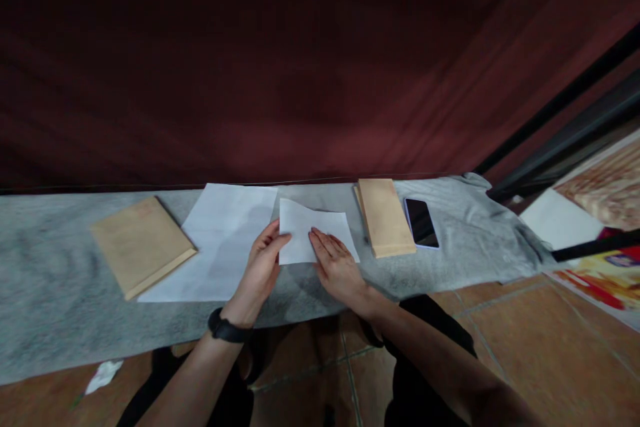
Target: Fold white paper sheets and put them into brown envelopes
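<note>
A folded white sheet of paper (pixel 300 227) lies in front of me, its top edge slightly curved. My left hand (pixel 263 260) pinches its left edge, with the thumb on top and the fingers partly hidden behind. On the right part of the paper rests my right hand (pixel 336 265), laid flat with its fingers stretched out. Larger white paper (pixel 230 233) lies flat just to the left. Beyond that is a stack of brown envelopes (pixel 145 243), partly over the white paper. More brown envelopes (pixel 385 217) lie stacked to the right of my right hand.
A grey cloth (pixel 465 227) covers the narrow bench. A phone (pixel 421 222) with a dark screen lies right of the envelopes. Behind hangs a dark red curtain (pixel 310 80). A crumpled tissue (pixel 104 375) is on the tiled floor; printed boards (pixel 600 267) stand at far right.
</note>
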Demonstrator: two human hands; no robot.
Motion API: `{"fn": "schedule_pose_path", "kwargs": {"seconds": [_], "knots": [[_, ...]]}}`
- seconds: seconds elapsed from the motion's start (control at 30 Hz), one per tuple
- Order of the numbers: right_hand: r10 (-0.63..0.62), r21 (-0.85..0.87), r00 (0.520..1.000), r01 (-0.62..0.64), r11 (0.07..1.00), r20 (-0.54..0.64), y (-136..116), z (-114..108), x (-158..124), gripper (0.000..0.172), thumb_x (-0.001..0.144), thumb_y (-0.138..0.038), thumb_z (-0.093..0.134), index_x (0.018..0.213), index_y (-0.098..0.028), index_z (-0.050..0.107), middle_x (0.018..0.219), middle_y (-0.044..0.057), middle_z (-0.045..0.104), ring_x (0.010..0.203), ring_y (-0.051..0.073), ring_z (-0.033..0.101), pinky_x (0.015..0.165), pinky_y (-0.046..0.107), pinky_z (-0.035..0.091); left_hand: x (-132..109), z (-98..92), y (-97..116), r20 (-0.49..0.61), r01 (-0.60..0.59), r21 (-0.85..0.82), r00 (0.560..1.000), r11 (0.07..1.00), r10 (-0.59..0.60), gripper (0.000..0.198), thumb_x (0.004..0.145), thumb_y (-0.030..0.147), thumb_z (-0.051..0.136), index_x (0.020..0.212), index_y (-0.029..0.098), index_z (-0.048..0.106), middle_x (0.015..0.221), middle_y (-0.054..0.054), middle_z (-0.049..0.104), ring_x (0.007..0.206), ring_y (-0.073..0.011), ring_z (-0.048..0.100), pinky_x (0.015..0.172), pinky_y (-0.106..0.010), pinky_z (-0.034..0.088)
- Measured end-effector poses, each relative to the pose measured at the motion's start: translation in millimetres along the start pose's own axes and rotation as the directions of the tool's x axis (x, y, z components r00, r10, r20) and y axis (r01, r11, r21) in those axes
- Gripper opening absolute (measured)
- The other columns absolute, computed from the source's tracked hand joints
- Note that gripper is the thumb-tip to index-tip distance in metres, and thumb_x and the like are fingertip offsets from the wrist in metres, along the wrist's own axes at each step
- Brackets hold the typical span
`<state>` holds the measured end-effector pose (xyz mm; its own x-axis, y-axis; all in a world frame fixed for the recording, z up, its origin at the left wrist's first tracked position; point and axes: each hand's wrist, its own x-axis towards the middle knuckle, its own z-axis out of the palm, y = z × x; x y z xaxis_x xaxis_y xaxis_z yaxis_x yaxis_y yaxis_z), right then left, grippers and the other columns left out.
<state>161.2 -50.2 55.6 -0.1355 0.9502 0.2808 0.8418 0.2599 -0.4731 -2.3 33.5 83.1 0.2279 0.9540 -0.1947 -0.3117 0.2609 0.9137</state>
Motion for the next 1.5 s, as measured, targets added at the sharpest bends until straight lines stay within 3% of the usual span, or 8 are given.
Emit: {"fn": "schedule_pose_path", "kwargs": {"seconds": [0.1,0.23,0.53,0.73,0.93,1.17,1.33,1.5], "knots": [[0.155,0.358,0.977,-0.094,0.929,-0.147,3.7,-12.9,9.5,0.048,0.106,-0.034,0.035,0.149,-0.020,0.049,0.147,0.008,0.058,0.137,0.022,0.054,0.117,0.040,0.043,2.2,4.5,3.1,0.062,0.097,-0.159,0.994,0.982,-0.088,0.046,0.086,0.049,0.064,0.120,0.019,0.063,0.117,-0.010,0.071,0.108,-0.0257,0.068,0.087,-0.041,0.059],[0.499,0.824,0.841,-0.124,0.552,-0.208,7.5,-23.9,18.7,0.053,0.104,-0.055,0.036,0.136,-0.020,0.059,0.125,0.009,0.072,0.117,0.026,0.068,0.099,0.045,0.056,1.3,7.0,-7.7,0.038,0.209,-0.149,0.978,0.967,-0.206,0.044,0.083,0.038,0.073,0.122,0.022,0.061,0.124,-0.009,0.070,0.113,-0.0241,0.067,0.087,-0.040,0.060],[0.626,0.967,0.779,-0.129,0.217,-0.036,25.5,-15.7,13.4,0.047,0.091,-0.041,0.052,0.128,-0.013,0.061,0.126,0.013,0.072,0.113,0.029,0.069,0.099,0.044,0.056,5.7,-5.9,-22.7,0.008,0.086,0.024,0.996,0.996,-0.086,0.077,0.066,0.027,0.085,0.136,0.020,0.055,0.118,-0.008,0.073,0.103,-0.0229,0.070,0.093,-0.036,0.055],[0.691,0.837,0.704,-0.272,0.474,-0.162,66.4,-16.0,2.0,0.045,0.087,-0.036,0.052,0.128,-0.018,0.062,0.116,0.010,0.072,0.106,0.028,0.068,0.096,0.047,0.055,19.6,-34.2,-13.4,0.073,0.077,0.300,0.992,0.951,-0.103,0.106,0.060,0.025,0.088,0.153,0.019,0.040,0.100,-0.003,0.075,0.083,-0.0196,0.071,0.082,-0.033,0.055],[0.264,0.187,0.935,-0.223,0.957,-0.238,56.4,-18.5,-3.4,0.046,0.099,-0.030,0.044,0.142,-0.021,0.057,0.153,0.012,0.051,0.143,0.027,0.045,0.118,0.049,0.038,35.4,-38.5,-23.8,0.124,-0.052,0.516,0.992,0.855,-0.015,0.100,0.065,0.023,0.083,0.155,0.018,0.039,0.103,-0.004,0.074,0.085,-0.0212,0.071,0.085,-0.035,0.057],[0.067,-0.195,0.993,-0.047,0.980,0.098,33.1,20.2,-13.1,0.052,0.107,-0.035,0.039,0.155,-0.017,0.042,0.163,0.009,0.037,0.151,0.025,0.035,0.125,0.048,0.029,37.5,-30.6,-46.4,0.198,-0.312,0.857,0.934,0.409,0.298,0.071,0.077,0.017,0.069,0.146,0.020,0.051,0.134,-0.011,0.066,0.123,-0.0285,0.063,0.109,-0.044,0.049],[0.046,-0.253,0.992,-0.015,0.967,0.118,30.9,29.5,-15.7,0.054,0.107,-0.037,0.040,0.157,-0.017,0.039,0.164,0.006,0.034,0.151,0.025,0.034,0.127,0.048,0.023,19.7,-26.1,-48.5,0.205,-0.289,0.929,0.922,0.230,0.329,0.056,0.085,0.014,0.058,0.141,0.012,0.055,0.130,-0.018,0.062,0.120,-0.0311,0.063,0.106,-0.045,0.050],[0.089,-0.287,0.990,-0.053,0.956,0.110,29.1,28.2,-15.5,0.053,0.108,-0.033,0.035,0.157,-0.014,0.038,0.165,0.007,0.033,0.151,0.026,0.034,0.127,0.048,0.021,-7.1,-8.5,-50.3,0.368,-0.397,0.918,0.844,-0.006,0.390,0.048,0.099,0.027,0.044,0.145,0.012,0.052,0.159,-0.020,0.039,0.151,-0.0352,0.031,0.122,-0.055,0.029]]}}
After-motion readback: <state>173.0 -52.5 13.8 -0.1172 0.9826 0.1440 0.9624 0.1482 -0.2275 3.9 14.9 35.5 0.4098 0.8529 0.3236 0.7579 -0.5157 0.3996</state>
